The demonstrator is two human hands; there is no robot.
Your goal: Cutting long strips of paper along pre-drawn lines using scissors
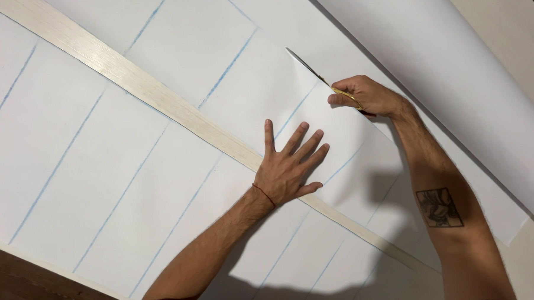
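Left hand point(287, 168) splays flat on paper point(159, 182); right hand point(366, 95) grips scissors point(308, 67).

White paper point(181, 52) ruled with pale blue chalk lines lies under the left hand's fingers point(297, 139). A pale wood-grain strip point(133, 83) crosses just below them. The scissors point(340, 92) at the right hand's fingers point(340, 99) have yellow handles and grey blades.

My feed: bright warm overhead light, even on white paper point(164, 40), soft arm shadows falling toward 5 o'clock, dim corners at 1 and 7 o'clock, sharp focus, no glare.
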